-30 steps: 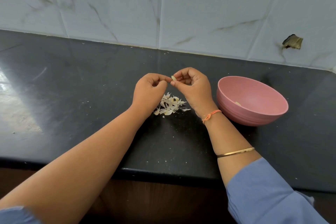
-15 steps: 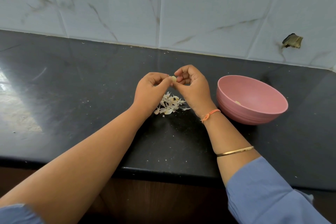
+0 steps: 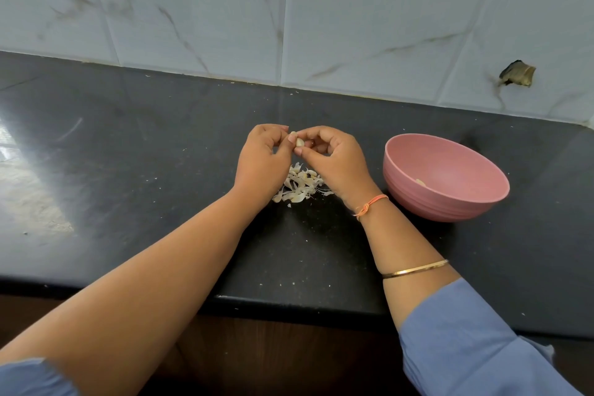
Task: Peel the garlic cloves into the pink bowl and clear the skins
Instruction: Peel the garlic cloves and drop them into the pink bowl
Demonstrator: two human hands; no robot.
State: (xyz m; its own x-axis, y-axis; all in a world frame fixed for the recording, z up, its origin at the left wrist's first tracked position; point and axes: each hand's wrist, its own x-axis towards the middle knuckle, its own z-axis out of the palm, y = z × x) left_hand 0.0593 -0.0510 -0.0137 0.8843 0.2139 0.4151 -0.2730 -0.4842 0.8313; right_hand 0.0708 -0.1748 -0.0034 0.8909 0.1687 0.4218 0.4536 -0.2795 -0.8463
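Above the skins [image 3: 300, 185] heaped on the worktop [image 3: 144, 170], left hand [image 3: 262, 159] and right hand [image 3: 334, 157] pinch one garlic clove [image 3: 299, 142], so peelings likely drop there. Pink bowl [image 3: 445, 177] waits just right.

Both hands meet above a dark counter [image 3: 128, 170], fingers curled. The left hand [image 3: 262, 164] and the right hand [image 3: 331, 159] pinch one garlic clove [image 3: 299, 141] between their fingertips, thumbs close together on it. Just below the fingers, between the two wrists, a heap of pale skins [image 3: 300, 185] lies on the counter. A pink bowl [image 3: 445, 177] stands just right of the right hand, apart from it, with a clove [image 3: 421, 182] inside. Beyond the fingers rises a marbled tile wall [image 3: 353, 10].
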